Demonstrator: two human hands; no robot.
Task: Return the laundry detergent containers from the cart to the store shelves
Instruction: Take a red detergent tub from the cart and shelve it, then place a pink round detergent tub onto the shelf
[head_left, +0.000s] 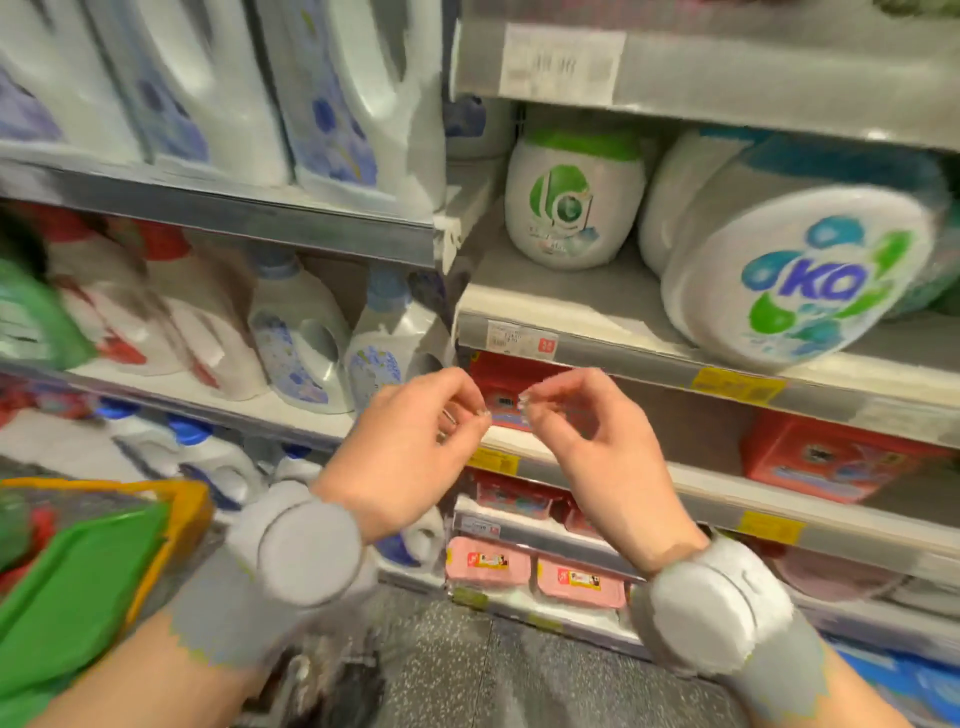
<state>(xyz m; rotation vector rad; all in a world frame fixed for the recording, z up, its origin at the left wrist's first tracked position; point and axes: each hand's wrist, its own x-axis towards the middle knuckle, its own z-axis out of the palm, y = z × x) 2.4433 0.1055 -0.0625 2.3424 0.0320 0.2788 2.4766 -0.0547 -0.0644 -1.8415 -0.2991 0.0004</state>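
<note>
Detergent tubs sitting on the shelf, hands free

Big white KO tub (795, 270) lies tipped on the shelf (597, 351) beside a green-capped tub (574, 197). Left hand (410, 447) and right hand (597, 447) hover close together below, fingers curled, gripping nothing.

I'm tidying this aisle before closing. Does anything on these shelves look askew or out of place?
Yes. The big white tub with the blue and green logo lies tipped on its side, its round face turned outward, while the green-lidded tub beside it stands upright.
</note>
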